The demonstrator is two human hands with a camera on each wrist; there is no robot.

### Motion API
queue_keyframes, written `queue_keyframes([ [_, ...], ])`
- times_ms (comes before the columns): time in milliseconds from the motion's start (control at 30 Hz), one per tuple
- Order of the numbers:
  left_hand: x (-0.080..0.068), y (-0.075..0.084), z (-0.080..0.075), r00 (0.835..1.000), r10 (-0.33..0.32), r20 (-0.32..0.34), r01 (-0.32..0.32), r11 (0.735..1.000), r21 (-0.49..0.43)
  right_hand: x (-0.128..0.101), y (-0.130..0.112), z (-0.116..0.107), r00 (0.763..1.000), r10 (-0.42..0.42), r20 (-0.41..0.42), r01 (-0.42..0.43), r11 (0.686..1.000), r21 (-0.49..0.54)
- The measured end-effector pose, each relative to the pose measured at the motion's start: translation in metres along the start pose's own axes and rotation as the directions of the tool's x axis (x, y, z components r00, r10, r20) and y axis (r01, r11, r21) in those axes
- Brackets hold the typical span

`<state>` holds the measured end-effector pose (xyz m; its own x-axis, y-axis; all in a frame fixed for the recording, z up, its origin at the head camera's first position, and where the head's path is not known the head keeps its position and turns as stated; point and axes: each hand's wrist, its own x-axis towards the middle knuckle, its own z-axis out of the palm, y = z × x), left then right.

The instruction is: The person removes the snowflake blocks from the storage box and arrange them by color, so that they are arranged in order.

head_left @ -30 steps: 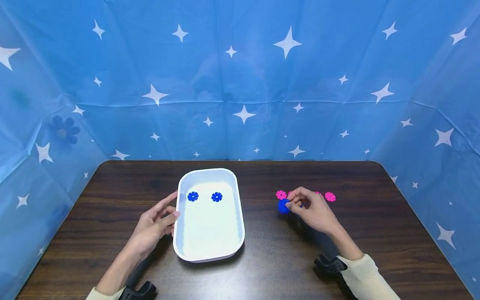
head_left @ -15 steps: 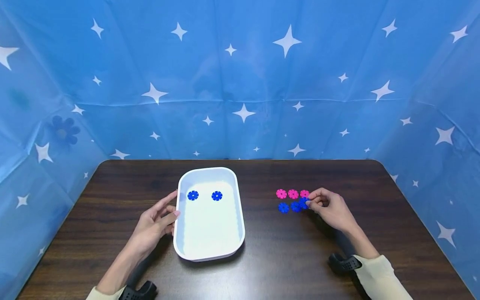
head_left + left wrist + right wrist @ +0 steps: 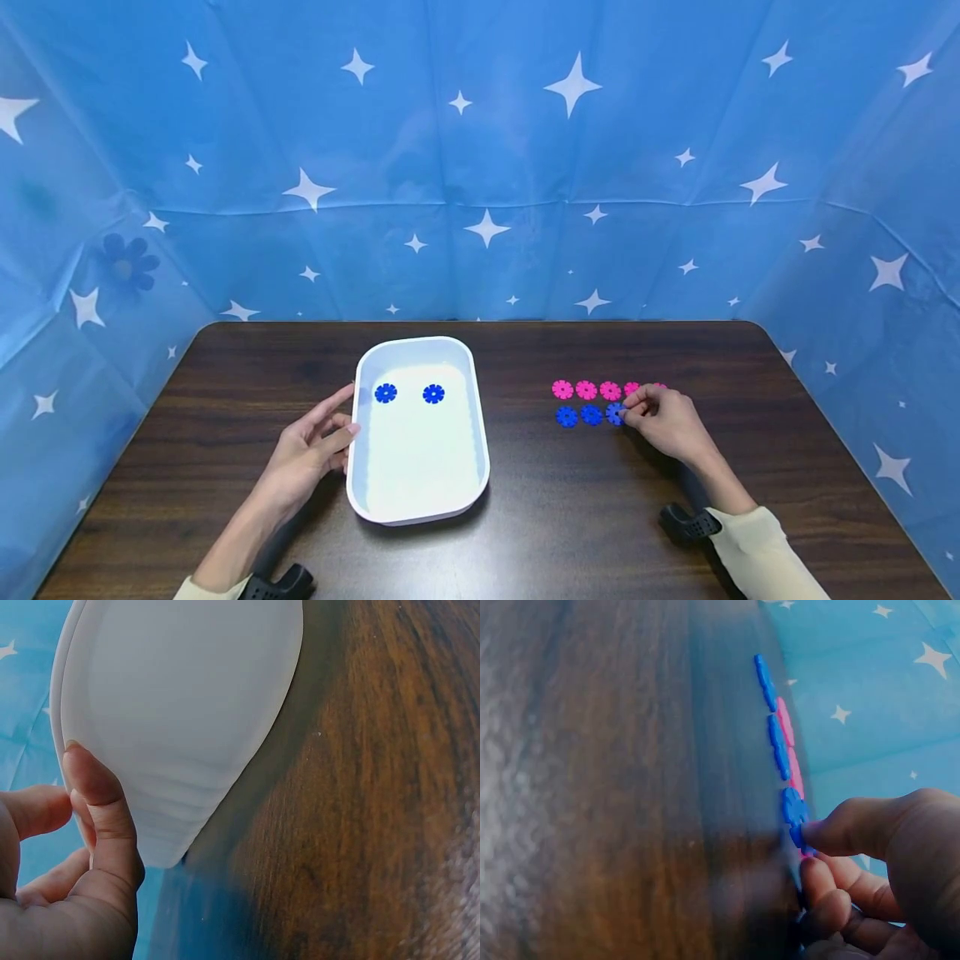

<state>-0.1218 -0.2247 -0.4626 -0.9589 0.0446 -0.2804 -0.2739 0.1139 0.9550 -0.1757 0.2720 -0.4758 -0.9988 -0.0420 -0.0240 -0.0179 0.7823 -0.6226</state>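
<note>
Head view. Dark wooden table [image 3: 525,533], blue star-printed cloth behind and to both sides. White tray [image 3: 417,500] left of centre; two blue flower discs [image 3: 409,393] lie flat inside at its 12 o'clock end, side by side, apart. Left hand [image 3: 307,454] at the tray's 9 o'clock; fingers straight and slightly spread, tips touching the outer wall. Right of centre: a row of pink flower discs [image 3: 587,389], and just at its 6 o'clock a row of three blue discs [image 3: 579,415]. Right hand [image 3: 667,421] at the 3 o'clock end of both rows; thumb and forefinger pinch the end blue disc [image 3: 615,413], which lies on the table; the other fingers are curled. The hand covers part of the pink row.

Left wrist view. Tray's outer wall [image 3: 180,705] fills the upper left; thumb [image 3: 101,817] rests against it. Other fingers bent loosely, holding nothing.

Right wrist view. Blue and pink discs seen edge-on in line; fingertips [image 3: 832,829] pinch the nearest blue disc [image 3: 793,814] at table level.
</note>
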Motion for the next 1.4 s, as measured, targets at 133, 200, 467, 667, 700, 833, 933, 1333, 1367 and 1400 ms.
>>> queue_keyframes([
  [133, -0.001, -0.001, -0.001, 1.0, 0.004, 0.002, -0.004, 1.0, 0.001, 0.001, -0.001, 0.001, 1.0, 0.003, -0.013, -0.003, 1.0, -0.003],
  [200, -0.001, -0.001, -0.001, 1.0, 0.006, 0.004, -0.006, 1.0, 0.002, 0.002, -0.001, 0.001, 1.0, 0.005, -0.015, -0.005, 1.0, -0.003],
  [467, -0.001, 0.001, -0.001, 1.0, 0.015, 0.001, -0.015, 1.0, 0.013, 0.003, 0.0, -0.001, 0.999, 0.03, -0.03, -0.03, 1.0, -0.004],
  [667, -0.003, 0.001, 0.0, 1.0, 0.021, 0.002, -0.021, 1.0, 0.016, 0.0, -0.011, -0.003, 0.998, 0.01, -0.054, -0.01, 1.0, 0.014],
  [700, -0.002, 0.001, 0.0, 1.0, 0.02, 0.001, -0.02, 1.0, 0.015, -0.001, -0.015, -0.003, 0.998, 0.002, -0.055, 0.0, 1.0, 0.023],
  [833, -0.002, 0.001, 0.0, 1.0, 0.006, -0.006, -0.006, 1.0, 0.009, -0.001, -0.034, -0.003, 0.998, -0.046, -0.045, 0.048, 0.997, 0.06],
  [933, -0.001, 0.0, 0.0, 1.0, -0.007, -0.007, 0.007, 1.0, 0.005, -0.001, -0.049, -0.003, 0.996, -0.088, -0.032, 0.09, 0.992, 0.086],
  [1333, -0.001, 0.0, -0.001, 1.0, 0.009, 0.0, -0.009, 1.0, 0.018, 0.005, -0.107, -0.002, 0.955, -0.296, 0.014, 0.291, 0.947, 0.138],
  [1367, -0.001, 0.0, -0.001, 1.0, 0.008, 0.0, -0.008, 1.0, 0.018, 0.006, -0.112, -0.001, 0.95, -0.31, 0.021, 0.305, 0.942, 0.141],
  [1400, -0.001, 0.0, -0.001, 1.0, 0.008, 0.0, -0.008, 1.0, 0.017, 0.006, -0.117, 0.0, 0.948, -0.318, 0.029, 0.311, 0.939, 0.146],
])
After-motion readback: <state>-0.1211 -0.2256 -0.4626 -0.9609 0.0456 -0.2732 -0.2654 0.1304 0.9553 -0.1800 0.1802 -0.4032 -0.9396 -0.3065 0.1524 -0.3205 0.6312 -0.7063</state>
